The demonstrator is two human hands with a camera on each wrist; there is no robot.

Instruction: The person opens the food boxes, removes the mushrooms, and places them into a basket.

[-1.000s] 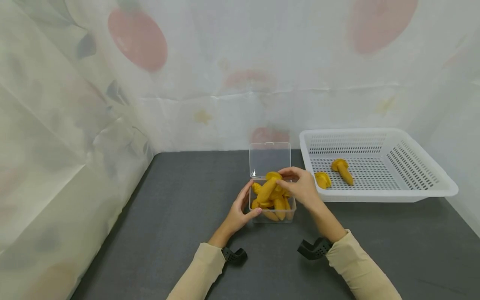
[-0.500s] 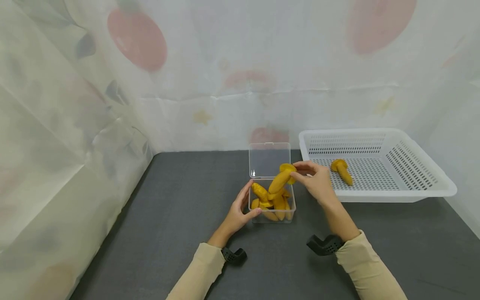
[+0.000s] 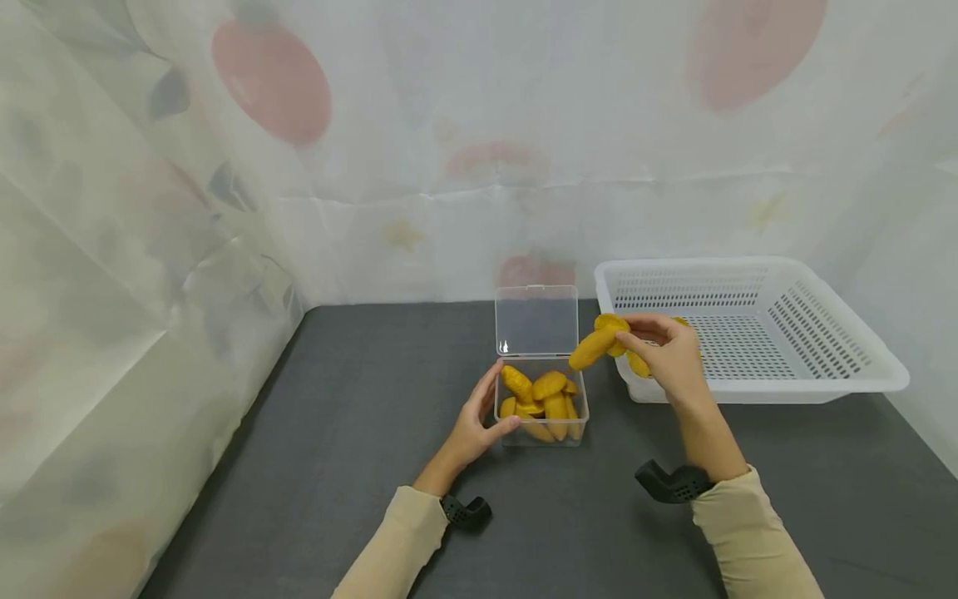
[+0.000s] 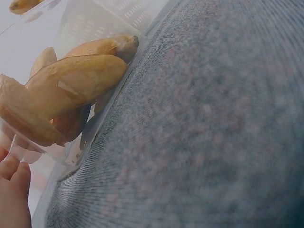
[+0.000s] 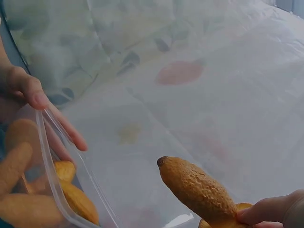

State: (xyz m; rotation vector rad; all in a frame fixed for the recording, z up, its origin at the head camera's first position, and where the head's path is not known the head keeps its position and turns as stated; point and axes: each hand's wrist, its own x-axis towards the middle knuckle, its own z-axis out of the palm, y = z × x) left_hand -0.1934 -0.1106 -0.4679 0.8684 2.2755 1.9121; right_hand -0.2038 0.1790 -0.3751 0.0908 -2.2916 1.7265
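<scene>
My right hand (image 3: pixel 669 353) pinches a yellow mushroom (image 3: pixel 595 345) near its cap. The mushroom's stem points left, and it hangs beside the near left corner of the white basket. In the right wrist view the stem of this mushroom (image 5: pixel 194 190) shows its rough surface and dark tip. My left hand (image 3: pixel 475 424) holds the left side of a clear plastic box (image 3: pixel 580 426), thumb at the front rim and fingers along the side. Several yellow mushrooms (image 3: pixel 555 408) lie inside it, and through its wall they show large in the left wrist view. The box's lid (image 3: pixel 535 320) stands raised at the back.
At the right of the dark table (image 3: pixel 389 399) stands the white slotted basket (image 3: pixel 816 385). A yellow mushroom (image 3: pixel 639 363) in it shows beside my right hand, which mostly hides another one behind it. A printed sheet (image 3: pixel 449 125) hangs behind the table.
My right hand has lifted the mushroom up out of the box and carried it right, to the basket's edge. The left hand stays on the box.
</scene>
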